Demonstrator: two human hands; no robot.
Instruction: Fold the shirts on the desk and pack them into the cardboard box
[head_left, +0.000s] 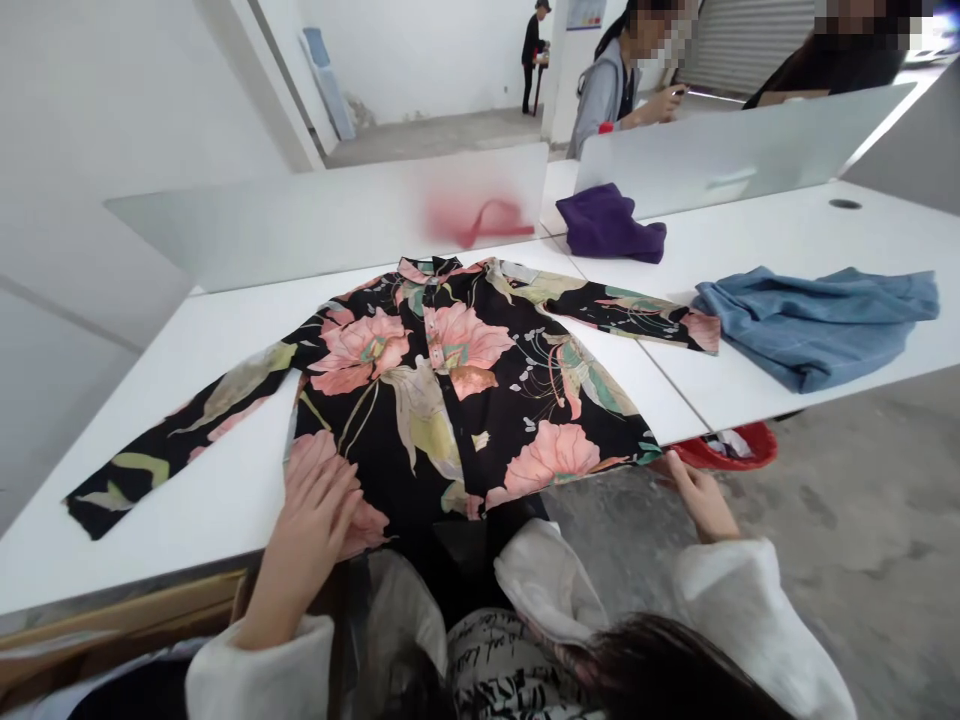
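Pressing floral shirt (450, 390), left hand (319, 510) spread | right hand (701, 497) grip: cannot tell | red basin (759, 452) holds cloth (724, 441)

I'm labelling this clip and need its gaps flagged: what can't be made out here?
Head view: the right hand reaches the hem corner of the floral shirt; a pinch or a mere touch cannot be told.
Head view: the red thing behind the frosted divider is only a blur.
Head view: the red basket is mostly hidden by the table edge; its contents are unclear.
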